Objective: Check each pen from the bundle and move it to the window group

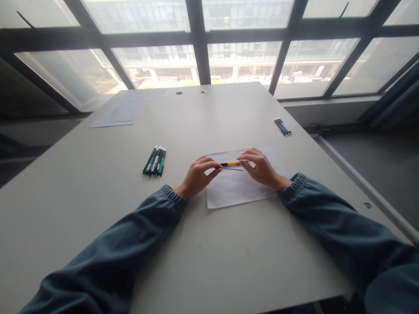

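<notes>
A yellow and black pen (233,163) lies level between my two hands, just above a white sheet of paper (225,194). My left hand (200,175) is closed in a pinch at the pen's black end. My right hand (260,168) has its thumb and fingers closed around the other end, hiding part of it. From the left fingertips a thin dark rod (233,169) runs below the pen toward the right hand; whether it is a refill or something else I cannot tell.
Several black, green and grey pens (154,161) lie in a row left of my hands. Another small group of pens (283,126), some blue, is by the table's right edge. Papers (116,111) lie at the far left of the white table (209,261), before the windows.
</notes>
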### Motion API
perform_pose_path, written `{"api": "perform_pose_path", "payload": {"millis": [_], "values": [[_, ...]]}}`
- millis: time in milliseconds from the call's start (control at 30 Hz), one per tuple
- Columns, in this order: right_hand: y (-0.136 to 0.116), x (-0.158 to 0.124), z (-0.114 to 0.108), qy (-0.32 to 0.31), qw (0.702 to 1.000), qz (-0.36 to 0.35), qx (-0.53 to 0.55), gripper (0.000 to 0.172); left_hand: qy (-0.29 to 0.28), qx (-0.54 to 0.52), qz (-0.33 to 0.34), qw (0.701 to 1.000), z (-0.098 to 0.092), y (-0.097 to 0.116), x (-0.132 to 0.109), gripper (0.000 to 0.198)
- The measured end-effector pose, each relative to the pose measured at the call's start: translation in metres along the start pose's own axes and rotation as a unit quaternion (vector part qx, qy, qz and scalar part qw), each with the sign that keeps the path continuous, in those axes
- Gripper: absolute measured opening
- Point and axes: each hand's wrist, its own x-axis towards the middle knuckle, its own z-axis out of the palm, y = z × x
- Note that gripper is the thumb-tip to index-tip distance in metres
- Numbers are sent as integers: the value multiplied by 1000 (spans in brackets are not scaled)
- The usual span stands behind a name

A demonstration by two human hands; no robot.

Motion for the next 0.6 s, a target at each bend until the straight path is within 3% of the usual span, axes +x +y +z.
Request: {"api": "perform_pose_path", "payload": {"millis": [167, 433, 600], "values": [[-4, -1, 0, -82, 994, -63, -18, 21, 7, 5, 1, 1000, 0, -1, 0, 12], [-1, -1, 0, -89, 993, -75, -30, 23, 8, 30, -16, 999, 2, -4, -2, 15], [7, -2, 0, -86, 988, -68, -106, 28, 5, 68, -49, 997, 1, -8, -4, 16]]}}
